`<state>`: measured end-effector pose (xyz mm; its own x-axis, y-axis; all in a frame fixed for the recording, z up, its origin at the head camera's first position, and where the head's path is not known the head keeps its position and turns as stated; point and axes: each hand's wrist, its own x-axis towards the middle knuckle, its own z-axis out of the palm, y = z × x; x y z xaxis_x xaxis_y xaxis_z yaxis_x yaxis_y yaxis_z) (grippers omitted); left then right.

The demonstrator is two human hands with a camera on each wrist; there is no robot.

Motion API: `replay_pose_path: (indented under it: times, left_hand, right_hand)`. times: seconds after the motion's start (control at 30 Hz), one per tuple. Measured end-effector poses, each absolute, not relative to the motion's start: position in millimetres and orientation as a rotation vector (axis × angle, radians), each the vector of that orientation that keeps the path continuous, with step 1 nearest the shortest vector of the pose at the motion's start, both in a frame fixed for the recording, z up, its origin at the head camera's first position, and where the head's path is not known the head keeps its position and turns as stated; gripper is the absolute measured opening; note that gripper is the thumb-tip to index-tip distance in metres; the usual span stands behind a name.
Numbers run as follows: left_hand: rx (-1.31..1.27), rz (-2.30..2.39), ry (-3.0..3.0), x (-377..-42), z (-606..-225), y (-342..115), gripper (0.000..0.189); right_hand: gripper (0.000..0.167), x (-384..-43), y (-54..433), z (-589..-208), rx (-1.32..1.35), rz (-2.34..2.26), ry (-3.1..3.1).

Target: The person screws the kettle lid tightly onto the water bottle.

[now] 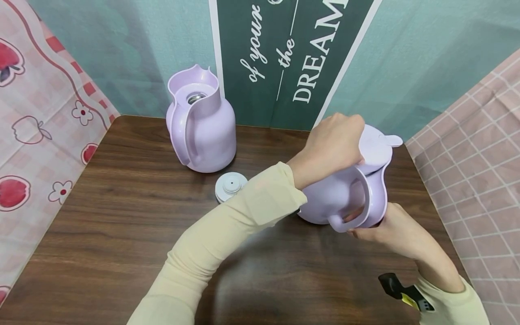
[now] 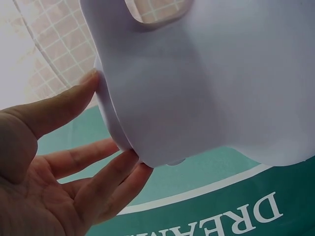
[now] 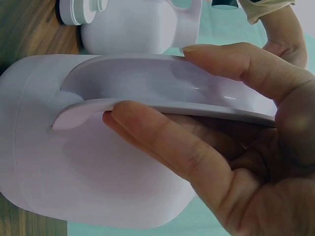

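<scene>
On the right of the head view is a lavender vacuum jug [image 1: 327,198] with a curved handle [image 1: 367,201]. My left hand [image 1: 335,142] is at the jug's top and pinches the rim of its lid [image 1: 375,149]. The left wrist view shows that hand's [image 2: 54,172] thumb on one side of the lid edge [image 2: 112,120] and fingers on the other. My right hand [image 1: 392,228] grips the handle from the near right; in the right wrist view its fingers curl about the handle [image 3: 93,107]. Whether the jug's base touches the table cannot be seen.
A second lavender jug [image 1: 211,135] stands lidless at the back left, its neck open. Close in front of it a round white stopper [image 1: 231,184] lies on the wooden table [image 1: 122,216], partly behind my left sleeve. A printed cloth [image 1: 268,58] hangs behind; a pink-tiled covering [image 1: 479,194] borders the right.
</scene>
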<state>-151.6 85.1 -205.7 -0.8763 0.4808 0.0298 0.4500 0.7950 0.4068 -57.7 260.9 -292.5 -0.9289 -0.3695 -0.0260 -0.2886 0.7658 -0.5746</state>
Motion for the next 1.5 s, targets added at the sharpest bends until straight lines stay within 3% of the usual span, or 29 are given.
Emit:
replay_pose_path:
  times: [0.4,0.63,0.8,1.5]
  left_hand:
    - [0.784,0.667,2.873,-154,-204,87,0.018]
    - [0.793,0.607,2.799,-163,-202,85,0.027]
    - [0.791,0.578,2.788,-167,-202,86,0.023]
    - [0.813,0.568,2.862,-154,-203,88,0.032]
  right_hand:
    - [0.031,-57,261,-292,-0.533,-0.895,2.814]
    - [0.032,-57,261,-293,-0.528,-0.901,2.813]
    - [0.032,-57,261,-293,-0.515,-0.896,2.809]
    - [0.03,-57,263,-293,-0.51,-0.888,2.819]
